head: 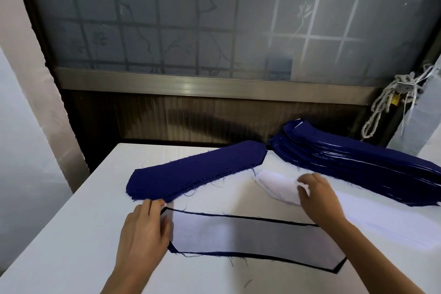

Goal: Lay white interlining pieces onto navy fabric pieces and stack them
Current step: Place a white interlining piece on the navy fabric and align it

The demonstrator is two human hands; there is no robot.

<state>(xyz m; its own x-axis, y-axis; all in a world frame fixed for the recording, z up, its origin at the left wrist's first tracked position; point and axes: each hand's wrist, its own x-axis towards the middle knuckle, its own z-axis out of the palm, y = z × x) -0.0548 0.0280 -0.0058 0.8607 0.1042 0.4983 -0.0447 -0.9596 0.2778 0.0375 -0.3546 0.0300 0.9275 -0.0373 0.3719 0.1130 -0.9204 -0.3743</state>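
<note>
Where the white table [71,246] meets a dark wall panel [191,119] under a frosted, gridded window [167,19], a knotted cord [381,107] hangs at the right. In the lower centre, the left hand [145,229] lies with fingers fairly straight on the end of an interlined navy piece [250,238]. The right hand [317,198] curls its fingers on the white pile [276,186], between the navy stack [191,172] and the layered stack [358,162].

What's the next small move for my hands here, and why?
Probably peel the top sheet off the white pile with the right hand. That hand seems to pinch its edge, the pair in front is already covered in white, and the left hand rests on its end by the navy pile.
</note>
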